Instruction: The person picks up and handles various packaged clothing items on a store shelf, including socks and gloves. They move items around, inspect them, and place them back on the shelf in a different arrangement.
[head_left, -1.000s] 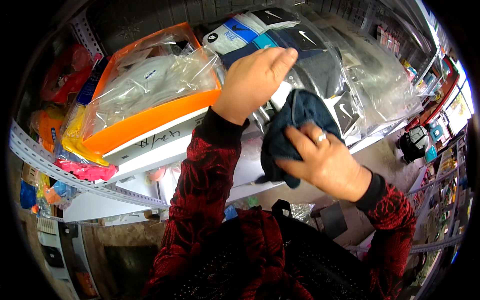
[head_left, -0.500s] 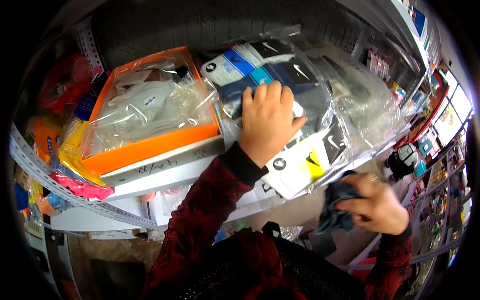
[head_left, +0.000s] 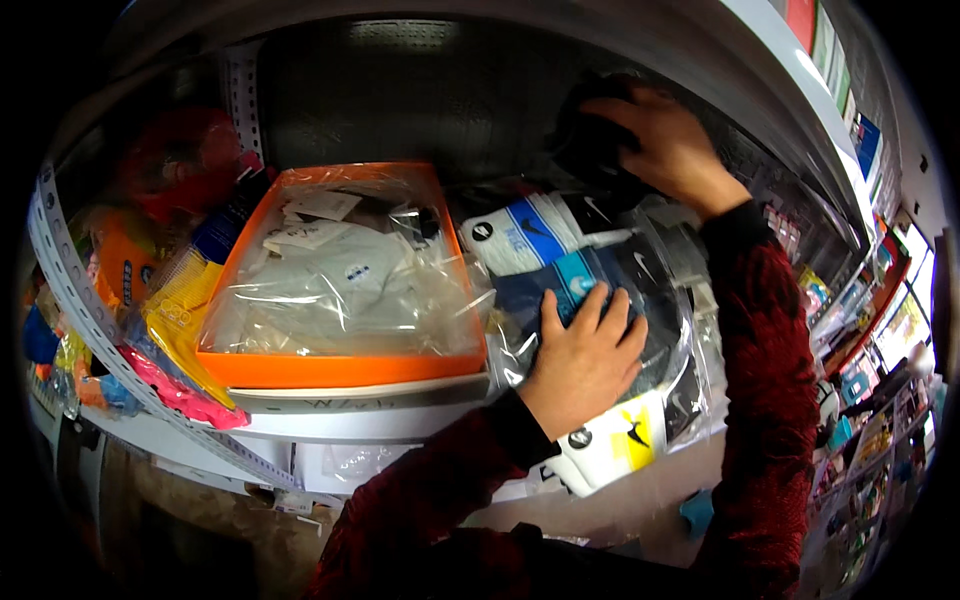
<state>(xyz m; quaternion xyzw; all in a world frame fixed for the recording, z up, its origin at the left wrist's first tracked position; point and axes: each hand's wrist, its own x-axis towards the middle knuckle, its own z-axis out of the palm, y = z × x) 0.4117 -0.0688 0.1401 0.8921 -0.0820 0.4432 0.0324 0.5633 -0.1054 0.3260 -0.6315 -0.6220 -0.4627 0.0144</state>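
Note:
My left hand [head_left: 588, 362] lies with its fingers spread on top of a clear plastic bag of folded socks [head_left: 537, 300]. The socks are grey, navy and white, with coloured bands around them. Some of the bag is hidden under my palm. Up at the back of the shelf, beyond the socks, my right hand [head_left: 665, 145] is closed on a bunched dark cloth [head_left: 585, 135]. The cloth is in shadow against the dark back panel [head_left: 400, 110], and I cannot tell how firmly it touches it.
Left of the socks sits an orange open box [head_left: 350, 370] holding grey clothing in plastic. Yellow and pink packages [head_left: 180, 320] lie beside a perforated metal upright [head_left: 75, 280]. The white shelf edge [head_left: 340, 425] runs in front, and another shelf edge [head_left: 790, 75] arches overhead.
My right hand has moved with the cloth from in front of the shelf up to its back. My left hand remains on the socks. The view has shifted.

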